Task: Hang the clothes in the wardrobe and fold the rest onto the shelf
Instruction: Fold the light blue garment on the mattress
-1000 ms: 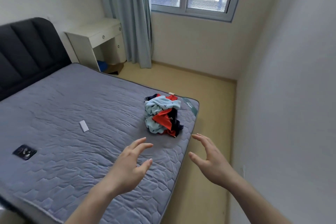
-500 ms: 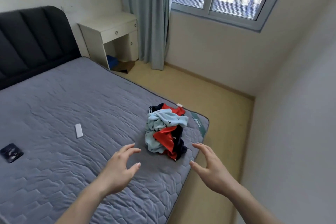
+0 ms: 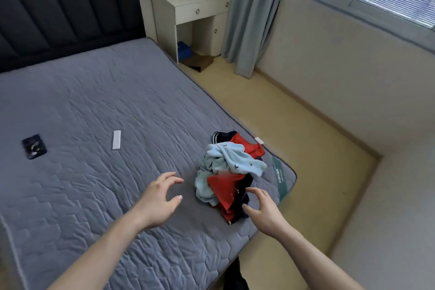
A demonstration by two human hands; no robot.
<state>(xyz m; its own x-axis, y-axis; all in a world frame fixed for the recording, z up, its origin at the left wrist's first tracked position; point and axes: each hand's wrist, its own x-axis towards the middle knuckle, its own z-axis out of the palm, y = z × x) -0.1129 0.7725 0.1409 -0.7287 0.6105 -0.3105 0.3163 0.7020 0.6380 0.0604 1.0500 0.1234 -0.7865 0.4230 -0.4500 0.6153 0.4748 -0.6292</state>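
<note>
A crumpled pile of clothes, light blue, red and dark navy, lies near the foot corner of the grey mattress. My left hand hovers just left of the pile with curled, spread fingers, holding nothing. On the pile's near right side, my right hand is open too, its fingertips at the edge of the navy and red cloth. No wardrobe or shelf is in view.
A white remote-like bar and a dark phone lie on the mattress to the left. A dark headboard, a white bedside desk, a grey curtain and a window stand beyond. Wooden floor runs along the bed's right side.
The view has dropped and come closer to the bed. Both hands have moved forward to the clothes pile, the right one now reaching its near edge.
</note>
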